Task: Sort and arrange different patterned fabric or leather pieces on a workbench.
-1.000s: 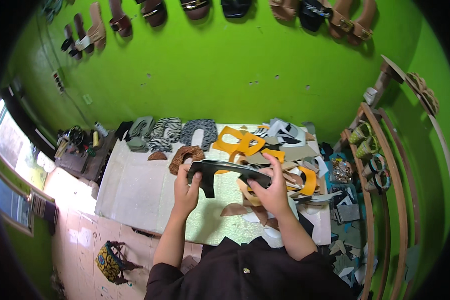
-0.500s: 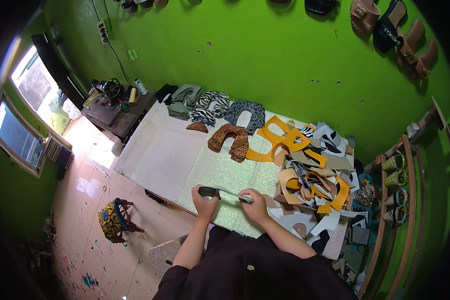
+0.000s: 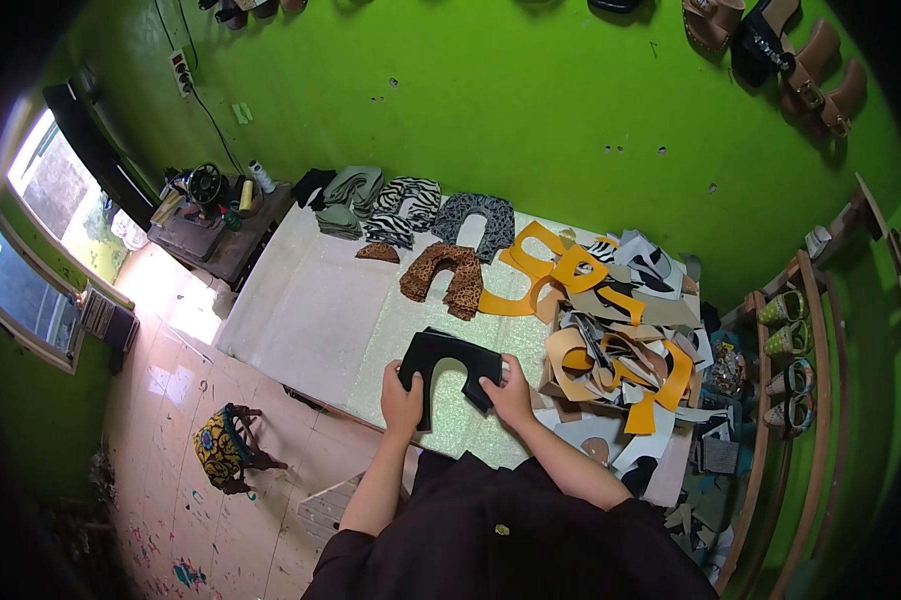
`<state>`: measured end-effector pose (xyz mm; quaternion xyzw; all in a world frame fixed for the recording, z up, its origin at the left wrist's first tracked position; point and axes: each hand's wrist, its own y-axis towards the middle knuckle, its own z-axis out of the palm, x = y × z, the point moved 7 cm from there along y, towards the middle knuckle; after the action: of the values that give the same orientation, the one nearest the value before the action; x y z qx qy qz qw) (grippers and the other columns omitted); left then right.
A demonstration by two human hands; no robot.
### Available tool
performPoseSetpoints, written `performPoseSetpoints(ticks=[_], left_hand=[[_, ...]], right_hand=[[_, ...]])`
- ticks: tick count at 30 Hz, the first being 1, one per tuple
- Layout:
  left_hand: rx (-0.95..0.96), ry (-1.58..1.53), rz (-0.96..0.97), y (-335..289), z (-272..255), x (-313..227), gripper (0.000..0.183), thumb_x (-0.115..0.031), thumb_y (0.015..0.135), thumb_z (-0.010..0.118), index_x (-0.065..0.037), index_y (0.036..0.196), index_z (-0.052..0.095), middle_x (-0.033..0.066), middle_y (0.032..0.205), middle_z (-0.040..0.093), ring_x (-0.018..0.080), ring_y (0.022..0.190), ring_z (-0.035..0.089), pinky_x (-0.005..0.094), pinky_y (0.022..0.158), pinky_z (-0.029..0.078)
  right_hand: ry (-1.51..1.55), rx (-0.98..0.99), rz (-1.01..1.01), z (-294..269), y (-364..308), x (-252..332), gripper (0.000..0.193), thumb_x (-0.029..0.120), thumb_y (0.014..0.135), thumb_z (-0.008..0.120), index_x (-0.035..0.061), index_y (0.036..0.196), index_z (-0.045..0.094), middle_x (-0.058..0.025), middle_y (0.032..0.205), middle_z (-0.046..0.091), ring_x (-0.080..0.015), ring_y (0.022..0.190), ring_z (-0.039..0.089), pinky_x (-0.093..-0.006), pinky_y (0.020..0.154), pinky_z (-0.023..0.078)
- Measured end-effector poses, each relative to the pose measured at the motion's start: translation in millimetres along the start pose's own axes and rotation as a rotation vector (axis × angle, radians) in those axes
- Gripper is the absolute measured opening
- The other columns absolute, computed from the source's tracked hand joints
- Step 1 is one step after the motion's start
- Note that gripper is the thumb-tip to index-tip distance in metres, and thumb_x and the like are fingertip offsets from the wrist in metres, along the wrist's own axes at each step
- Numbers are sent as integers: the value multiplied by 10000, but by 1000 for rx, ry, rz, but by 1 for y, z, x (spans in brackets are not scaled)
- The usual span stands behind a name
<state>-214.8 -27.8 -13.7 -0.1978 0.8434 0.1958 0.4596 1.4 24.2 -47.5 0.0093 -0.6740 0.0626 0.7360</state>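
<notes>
A black arch-shaped stack of cut pieces point(image 3: 446, 347) is held above the table by its two legs. My left hand point(image 3: 402, 402) grips the left leg, thumb on top. The other leg is pinched by my right hand point(image 3: 512, 393), its thumb on the upper face. Just beyond lies a leopard-print pile of arch pieces point(image 3: 427, 272). Behind it are a dark grey patterned arch pile point(image 3: 455, 217), zebra-print pieces point(image 3: 411, 196) and grey-green pieces point(image 3: 353, 188). A small brown leopard-print half-round piece point(image 3: 378, 252) lies nearby.
Yellow, white and tan offcuts point(image 3: 621, 350) heap on the right of the white table point(image 3: 301, 300). A sewing machine point(image 3: 204, 184) stands at the far left, with a patterned stool point(image 3: 223, 448) on the floor. Right is a wooden rack point(image 3: 816, 330) with shoes; sandals point(image 3: 816, 75) hang on the wall.
The black stack has turned from nearly edge-on to show its broad arch face. Both hands have tilted with it and still hold it. The view has shifted slightly.
</notes>
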Motion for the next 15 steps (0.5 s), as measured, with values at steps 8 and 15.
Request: performPoseSetpoints(ticks=[8, 15], left_hand=[[261, 527, -122, -4, 12, 31, 622, -354, 695, 690, -26, 1183, 486, 197, 1072, 561, 366, 1006, 540, 453, 818, 445], [312, 556, 276, 34, 38, 7, 834, -344, 589, 750, -54, 1293, 411, 162, 1172, 502, 332, 1084, 487, 441, 892, 384]], right_hand=[[-1066, 216, 128, 20, 20, -16, 636, 260, 757, 649, 70, 1295, 370, -122, 1115, 558, -282, 1074, 505, -573, 997, 180], [-1225, 238, -23, 27, 15, -1, 865, 316, 638, 713, 82, 1369, 315, -125, 1327, 377, -286, 1261, 327, -595, 1013, 150]])
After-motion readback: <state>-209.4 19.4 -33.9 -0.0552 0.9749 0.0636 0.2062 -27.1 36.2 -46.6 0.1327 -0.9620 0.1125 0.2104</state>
